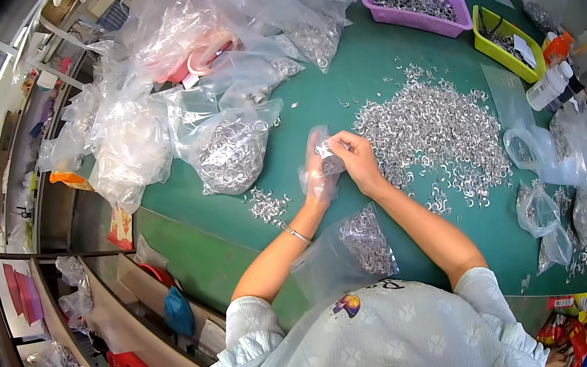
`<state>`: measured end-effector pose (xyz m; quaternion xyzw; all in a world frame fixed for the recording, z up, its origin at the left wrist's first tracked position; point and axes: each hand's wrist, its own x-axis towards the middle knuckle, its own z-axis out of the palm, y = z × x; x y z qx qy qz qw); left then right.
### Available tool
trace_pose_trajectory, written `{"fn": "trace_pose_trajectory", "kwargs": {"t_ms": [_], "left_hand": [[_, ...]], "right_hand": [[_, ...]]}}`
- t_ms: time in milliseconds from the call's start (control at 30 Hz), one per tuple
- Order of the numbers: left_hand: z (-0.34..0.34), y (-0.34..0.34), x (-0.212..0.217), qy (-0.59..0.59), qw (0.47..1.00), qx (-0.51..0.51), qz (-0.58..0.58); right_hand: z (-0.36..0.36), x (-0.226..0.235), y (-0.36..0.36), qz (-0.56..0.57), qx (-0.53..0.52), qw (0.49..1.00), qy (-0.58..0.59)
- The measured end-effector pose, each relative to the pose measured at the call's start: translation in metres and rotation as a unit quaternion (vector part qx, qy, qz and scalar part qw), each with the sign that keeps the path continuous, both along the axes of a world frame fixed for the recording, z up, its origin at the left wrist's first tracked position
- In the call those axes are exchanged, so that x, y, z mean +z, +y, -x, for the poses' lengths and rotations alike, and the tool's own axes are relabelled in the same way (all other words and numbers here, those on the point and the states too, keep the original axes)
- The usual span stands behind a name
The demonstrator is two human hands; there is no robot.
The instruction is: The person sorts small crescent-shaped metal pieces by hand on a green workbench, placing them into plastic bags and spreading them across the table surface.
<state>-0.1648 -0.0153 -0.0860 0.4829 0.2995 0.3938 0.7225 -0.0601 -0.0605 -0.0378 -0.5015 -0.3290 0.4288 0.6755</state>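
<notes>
Left hand grips a small clear bag about its middle, long axis upright, mouth pointing away from the person; contents too blurred to tell. Right hand, fingers pinched, meets the bag's mouth, touching the left hand. Right of both hands spreads a heap of small silver metal rings on the green table. Nearer the person lies a flat bag of rings; left of the hands, a bulging ring-filled bag. Far beyond, a purple tray holds more rings.
</notes>
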Motion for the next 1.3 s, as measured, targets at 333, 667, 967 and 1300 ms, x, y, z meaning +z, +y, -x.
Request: {"fn": "trace_pose_trajectory", "kwargs": {"t_ms": [333, 667, 967, 1300], "left_hand": [[-0.013, 0.016, -0.001, -0.292, 0.898, 0.046, 0.325], [-0.02, 0.022, 0.025, -0.225, 0.895, -0.031, 0.384], [-0.007, 0.031, 0.041, -0.15, 0.88, -0.101, 0.438], [-0.013, 0.055, 0.074, -0.064, 0.867, -0.186, 0.457]], "right_hand": [[-0.003, -0.005, 0.014, -0.002, -0.017, 0.999, -0.029], [-0.032, 0.047, 0.017, 0.005, 0.014, 0.967, -0.253], [-0.049, 0.033, -0.002, -0.008, -0.024, 0.989, -0.147], [-0.058, 0.034, -0.018, -0.025, -0.114, 0.973, -0.199]]}}
